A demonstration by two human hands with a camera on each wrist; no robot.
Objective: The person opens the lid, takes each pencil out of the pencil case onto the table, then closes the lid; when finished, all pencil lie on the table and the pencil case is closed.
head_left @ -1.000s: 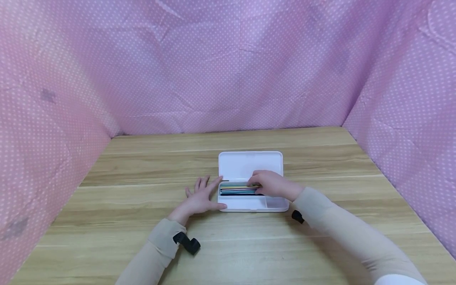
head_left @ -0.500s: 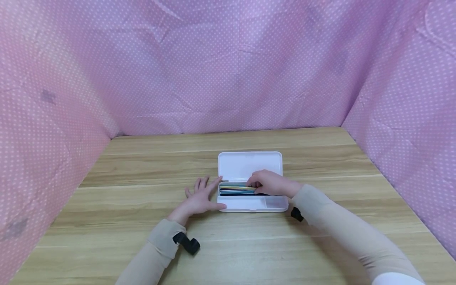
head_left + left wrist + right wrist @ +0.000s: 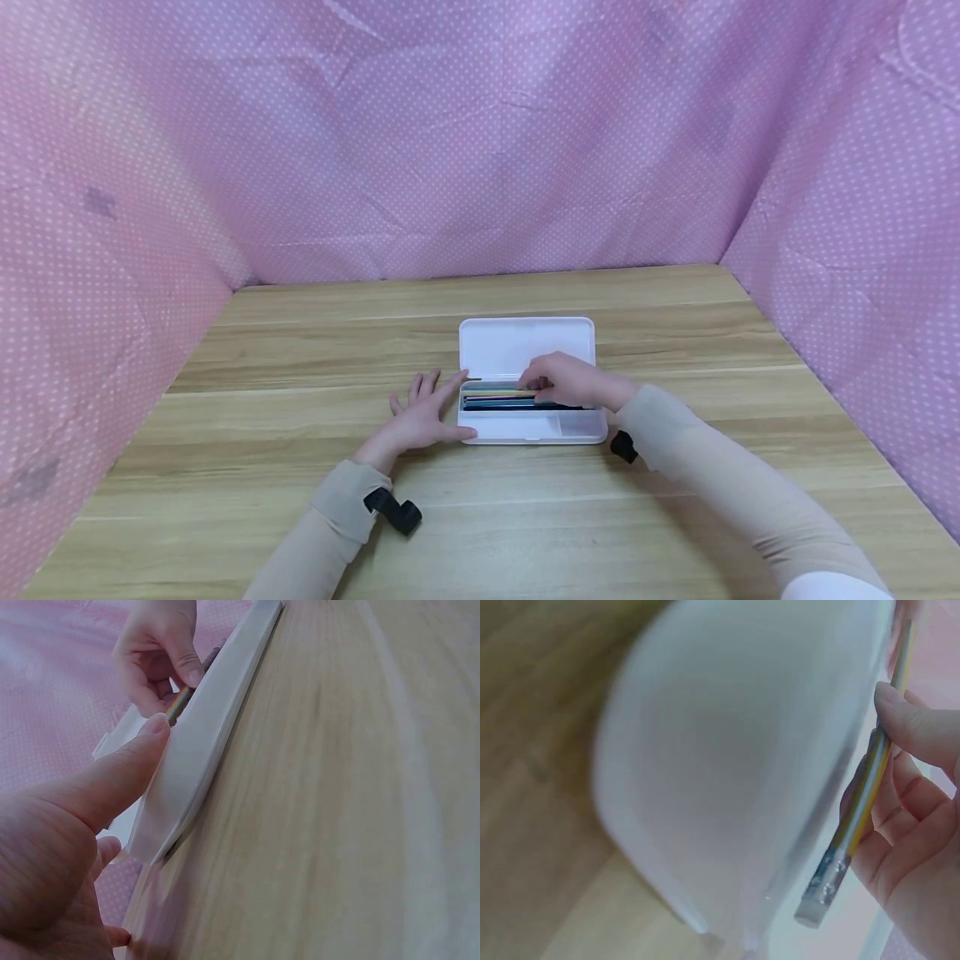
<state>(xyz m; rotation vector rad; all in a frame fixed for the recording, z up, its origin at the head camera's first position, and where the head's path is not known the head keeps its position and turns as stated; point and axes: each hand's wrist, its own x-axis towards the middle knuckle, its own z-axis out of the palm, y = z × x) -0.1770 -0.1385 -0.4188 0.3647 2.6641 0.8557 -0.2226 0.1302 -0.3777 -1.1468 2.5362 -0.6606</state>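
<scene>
Plainly pinched between the thumb and fingers of the right hand (image 3: 570, 382) is a pencil (image 3: 865, 796), striped in yellow and a paler tone, with a metal band and a pale eraser. The eraser end is seen sticking out on the wrist side of those fingers, while the other end is pointed toward the left hand (image 3: 420, 421). No gap is left between the right fingertips and the pencil; whether the pencils below are touched by it cannot be told.

Directly beneath the right fingers, and reaching out to their left, more pencils (image 3: 495, 404) are laid lengthwise in the far compartment of a white pencil case (image 3: 510, 428). On the person's side of the fingers, a long front compartment and a smaller one at its right end are seen. Beyond the fingers, the lid (image 3: 498, 346) is laid open.

At the case's left end, the left fingers are spread wide and nothing is gripped: the thumb is rested at the near corner, the index fingertip at the far one.

Under both hands is a wood-grained table (image 3: 517, 508). Well beyond the fingers, and to either side, pink dotted cloth (image 3: 480, 150) is hung.
</scene>
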